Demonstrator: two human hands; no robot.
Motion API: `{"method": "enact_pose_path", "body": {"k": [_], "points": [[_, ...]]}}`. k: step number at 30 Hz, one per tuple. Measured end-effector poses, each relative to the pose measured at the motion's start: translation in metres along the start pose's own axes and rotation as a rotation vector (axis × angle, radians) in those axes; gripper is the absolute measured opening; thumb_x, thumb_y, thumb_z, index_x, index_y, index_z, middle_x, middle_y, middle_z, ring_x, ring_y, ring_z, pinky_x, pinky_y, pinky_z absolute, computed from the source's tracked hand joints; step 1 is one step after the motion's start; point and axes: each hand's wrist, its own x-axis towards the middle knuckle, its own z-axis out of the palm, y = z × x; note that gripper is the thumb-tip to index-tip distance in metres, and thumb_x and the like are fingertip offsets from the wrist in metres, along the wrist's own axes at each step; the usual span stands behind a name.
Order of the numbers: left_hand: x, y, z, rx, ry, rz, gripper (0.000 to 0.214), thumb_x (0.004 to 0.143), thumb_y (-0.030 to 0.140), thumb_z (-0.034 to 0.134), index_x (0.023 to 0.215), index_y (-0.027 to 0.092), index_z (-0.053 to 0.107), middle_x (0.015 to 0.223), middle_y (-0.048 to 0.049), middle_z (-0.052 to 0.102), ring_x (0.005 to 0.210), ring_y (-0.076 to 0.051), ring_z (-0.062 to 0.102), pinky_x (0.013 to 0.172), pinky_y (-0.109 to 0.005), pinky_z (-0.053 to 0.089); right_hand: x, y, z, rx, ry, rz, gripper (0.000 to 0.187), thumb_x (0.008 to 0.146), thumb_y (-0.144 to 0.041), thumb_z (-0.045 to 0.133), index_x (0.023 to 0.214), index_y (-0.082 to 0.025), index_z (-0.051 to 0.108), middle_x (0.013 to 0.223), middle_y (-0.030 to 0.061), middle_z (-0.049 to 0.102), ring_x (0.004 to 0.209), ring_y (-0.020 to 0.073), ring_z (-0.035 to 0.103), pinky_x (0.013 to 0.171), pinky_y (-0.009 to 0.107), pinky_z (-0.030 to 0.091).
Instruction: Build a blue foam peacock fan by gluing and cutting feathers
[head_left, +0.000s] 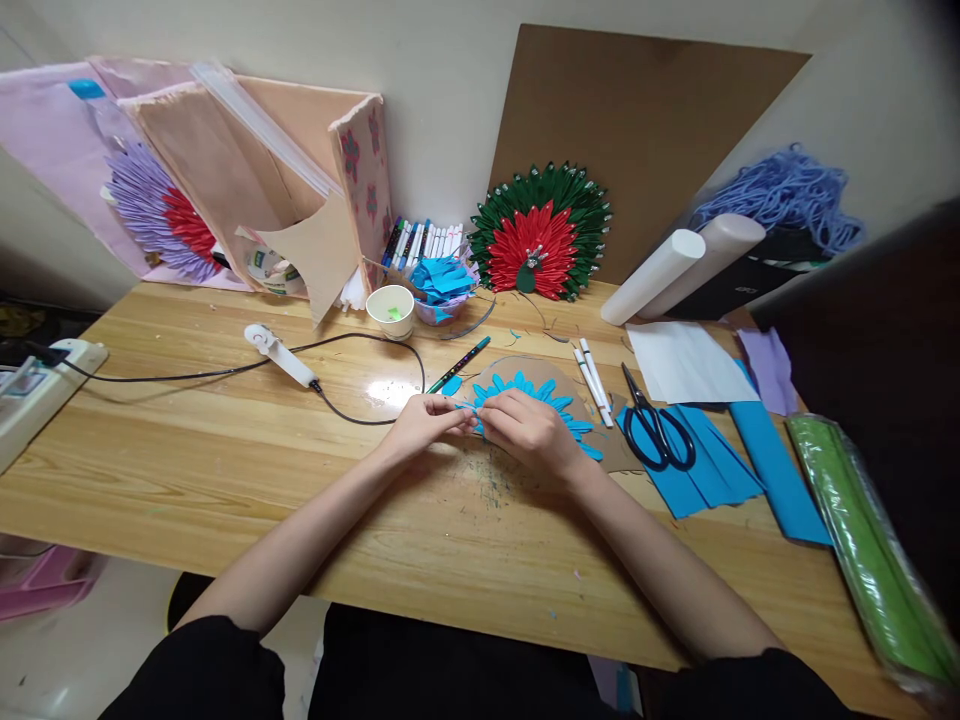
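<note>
My left hand (426,418) and my right hand (529,430) meet over the wooden table (225,470), fingers pinched together on a small blue paper petal (471,417) between them. Just behind my right hand lies a brown cardboard half-disc (525,372) ringed with glued blue paper petals (559,395). A dark pen (459,365) lies just behind my left hand.
A white glue gun (279,354) with a black cord lies to the left. A white cup (391,310), a bowl of blue paper, markers and a red-green paper fan (540,235) stand at the back. Black scissors (657,425) rest on blue paper strips on the right, beside green paper (862,540).
</note>
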Motion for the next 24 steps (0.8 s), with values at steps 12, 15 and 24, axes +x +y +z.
{"method": "enact_pose_path", "body": {"k": [12, 15, 24], "points": [[-0.013, 0.004, 0.007, 0.287, 0.107, 0.359, 0.021, 0.072, 0.033, 0.065, 0.077, 0.013, 0.068, 0.076, -0.0066, 0.071, 0.068, -0.016, 0.064, 0.062, -0.024, 0.051, 0.008, -0.009, -0.005, 0.546, 0.080, 0.486, 0.003, 0.077, -0.020, 0.059, 0.079, -0.018, 0.061, 0.076, 0.0022, 0.064, 0.069, 0.0135, 0.060, 0.064, 0.027, 0.050], [-0.017, 0.003, 0.008, 0.471, 0.158, 0.539, 0.014, 0.075, 0.028, 0.062, 0.075, 0.015, 0.069, 0.075, -0.0051, 0.070, 0.068, -0.015, 0.063, 0.061, -0.023, 0.049, 0.008, -0.010, -0.005, 0.559, 0.091, 0.517, 0.001, 0.074, -0.017, 0.060, 0.074, -0.018, 0.061, 0.071, 0.0009, 0.063, 0.065, 0.0122, 0.059, 0.061, 0.024, 0.049], [-0.019, 0.005, 0.007, 0.552, 0.152, 0.621, 0.011, 0.076, 0.023, 0.060, 0.073, 0.016, 0.068, 0.073, -0.0033, 0.069, 0.065, -0.013, 0.061, 0.060, -0.022, 0.048, 0.007, -0.011, -0.006, 0.517, 0.105, 0.511, 0.006, 0.069, -0.013, 0.059, 0.069, -0.018, 0.063, 0.067, 0.0003, 0.065, 0.060, 0.0119, 0.058, 0.056, 0.023, 0.048]]}}
